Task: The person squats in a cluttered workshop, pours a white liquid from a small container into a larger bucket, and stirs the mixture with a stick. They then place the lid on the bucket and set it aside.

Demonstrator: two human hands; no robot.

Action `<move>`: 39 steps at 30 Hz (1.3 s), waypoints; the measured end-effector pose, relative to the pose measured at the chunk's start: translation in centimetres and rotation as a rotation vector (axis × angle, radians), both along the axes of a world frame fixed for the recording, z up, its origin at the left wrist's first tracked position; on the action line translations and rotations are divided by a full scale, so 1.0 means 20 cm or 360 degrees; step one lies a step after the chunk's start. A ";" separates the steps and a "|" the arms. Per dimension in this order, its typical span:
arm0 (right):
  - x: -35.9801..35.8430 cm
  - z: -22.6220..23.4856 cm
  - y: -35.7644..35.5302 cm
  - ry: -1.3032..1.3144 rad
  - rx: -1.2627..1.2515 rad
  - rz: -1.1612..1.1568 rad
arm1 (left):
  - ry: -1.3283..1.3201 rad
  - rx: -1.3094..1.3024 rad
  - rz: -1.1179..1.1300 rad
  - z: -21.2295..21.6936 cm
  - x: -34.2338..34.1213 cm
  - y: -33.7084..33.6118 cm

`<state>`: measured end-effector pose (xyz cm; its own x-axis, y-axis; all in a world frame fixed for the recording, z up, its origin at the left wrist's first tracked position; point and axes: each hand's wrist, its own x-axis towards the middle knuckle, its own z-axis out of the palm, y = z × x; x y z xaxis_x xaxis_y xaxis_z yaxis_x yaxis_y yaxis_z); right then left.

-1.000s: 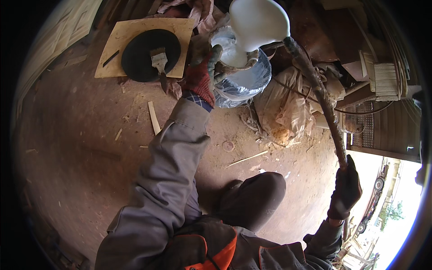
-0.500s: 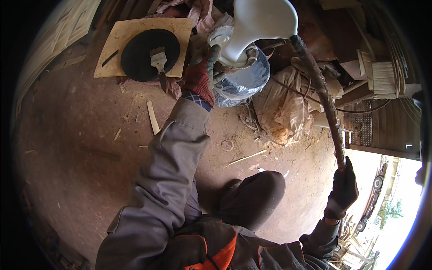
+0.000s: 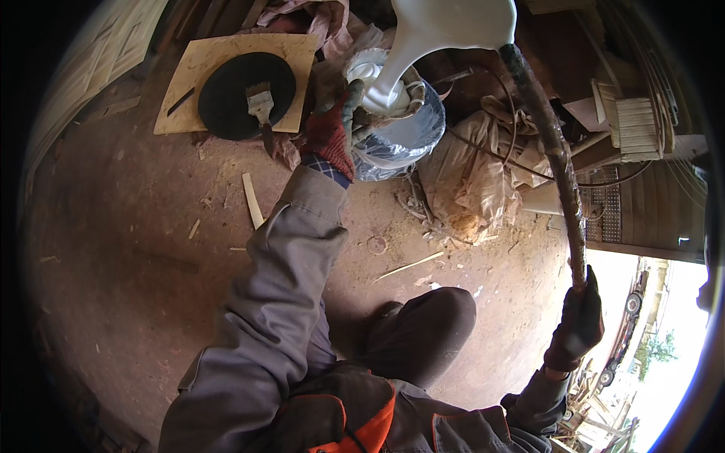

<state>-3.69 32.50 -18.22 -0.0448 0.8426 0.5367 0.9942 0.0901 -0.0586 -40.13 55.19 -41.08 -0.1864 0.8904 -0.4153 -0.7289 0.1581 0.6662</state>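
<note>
My right hand, in a dark glove, is closed around the lower end of a long rough stick. At the stick's far end is a ladle coated in white, tilted so that a thick white stream runs off it. The stream folds into a small crusted pot holding white liquid. My left hand, in a red and grey glove, grips the near left side of this pot; some fingers are hidden. Below the pot stands a bucket lined with clear plastic.
Left of the bucket, a paintbrush lies on a black round lid over a thin wooden board. A crumpled tan sack sits right of the bucket. Wood strips and sawdust are scattered on the floor.
The ladle has shifted slightly right, and its stick end with my right hand sits a little lower. More folded white liquid shows in the pot. My left hand keeps its grip.
</note>
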 end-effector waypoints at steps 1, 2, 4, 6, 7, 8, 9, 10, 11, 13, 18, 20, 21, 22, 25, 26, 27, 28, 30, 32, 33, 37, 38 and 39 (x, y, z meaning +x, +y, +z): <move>0.00 0.01 0.00 -0.0033 0.0015 0.0009 | -0.0002 0.0008 -0.0009 0.00 0.00 0.00; 0.01 0.02 -0.01 0.0013 -0.0032 -0.0019 | -0.0004 0.0002 -0.0006 0.00 0.00 0.00; 0.01 0.04 -0.03 0.0121 -0.0115 -0.0068 | 0.0000 -0.0002 -0.0012 -0.02 0.00 0.00; 0.01 0.04 -0.02 0.0092 -0.0077 -0.0113 | 0.0009 -0.0006 -0.0034 -0.03 -0.01 0.01; 0.01 0.03 -0.02 0.0111 -0.0052 -0.0127 | 0.0019 0.0001 -0.0058 -0.04 -0.01 0.01; 0.01 0.03 -0.02 0.0081 -0.0014 -0.0100 | 0.0027 0.0009 -0.0082 -0.05 -0.01 0.02; 0.01 0.02 -0.01 0.0075 0.0027 -0.0068 | 0.0001 0.0013 -0.0063 -0.05 -0.01 0.03; 0.01 0.02 0.00 0.0070 0.0067 -0.0035 | -0.0024 0.0016 -0.0044 -0.06 -0.01 0.03; 0.01 0.02 0.00 0.0132 0.0059 -0.0020 | -0.0058 0.0015 -0.0040 -0.06 -0.01 0.03; 0.01 0.02 0.00 0.0258 0.0039 0.0008 | -0.0025 0.0019 -0.0054 -0.06 -0.02 0.03; 0.02 0.03 -0.01 0.0172 0.0072 0.0070 | -0.0049 0.0010 -0.0053 -0.04 -0.02 0.02; 0.03 0.03 -0.01 0.0080 0.0094 0.0065 | -0.0039 0.0039 -0.0074 -0.03 -0.02 0.02; 0.04 0.03 -0.01 0.0007 0.0106 0.0018 | -0.0053 0.0030 -0.0067 -0.02 -0.02 0.01; 0.04 0.03 -0.02 -0.0030 0.0098 -0.0065 | -0.0067 0.0020 -0.0061 -0.02 -0.01 0.01; 0.04 0.03 -0.03 0.0112 0.0041 -0.0092 | -0.0125 -0.0025 -0.0003 -0.02 -0.01 0.01; 0.04 0.04 -0.03 0.0095 0.0049 -0.0050 | -0.0147 -0.0043 0.0022 -0.03 -0.01 0.02; 0.03 0.04 -0.03 0.0079 0.0057 -0.0008 | -0.0118 -0.0035 -0.0002 -0.04 -0.01 0.02; 0.03 0.04 -0.03 0.0063 0.0065 0.0034 | -0.0087 -0.0025 -0.0025 -0.04 -0.01 0.03; 0.03 0.03 -0.03 0.0046 0.0069 -0.0020 | -0.0058 -0.0027 -0.0059 -0.06 -0.01 0.04; 0.02 0.02 -0.03 0.0087 0.0074 -0.0031 | -0.0055 -0.0063 -0.0065 -0.07 -0.02 0.04; 0.02 0.02 -0.03 0.0138 0.0077 -0.0016 | -0.0048 -0.0026 -0.0069 -0.07 -0.02 0.04; 0.02 0.01 -0.03 0.0134 0.0072 -0.0060 | -0.0019 0.0011 -0.0067 -0.07 -0.01 0.04; 0.02 0.00 -0.03 0.0150 0.0078 -0.0053 | -0.0005 0.0018 -0.0066 -0.07 -0.01 0.04; 0.02 0.00 -0.03 0.0166 0.0084 -0.0046 | -0.0006 -0.0001 -0.0073 -0.07 -0.01 0.04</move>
